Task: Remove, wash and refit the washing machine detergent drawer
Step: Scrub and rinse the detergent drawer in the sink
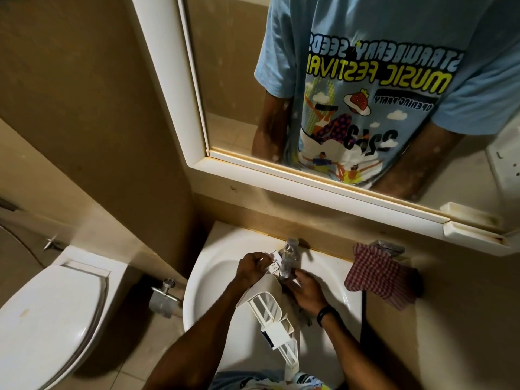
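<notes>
Head view: tap (289, 257) seemingly overhangs drawer (267, 305); checked cloth (377, 274) beside.

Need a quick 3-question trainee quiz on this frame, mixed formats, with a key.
1. True or false: the detergent drawer is held over the sink.
2. The dark wristband is on which hand? A) left hand B) right hand
3. Fill in: the red checked cloth lies to the ___ of the tap.
Key: 1 true; 2 B; 3 right.
</notes>
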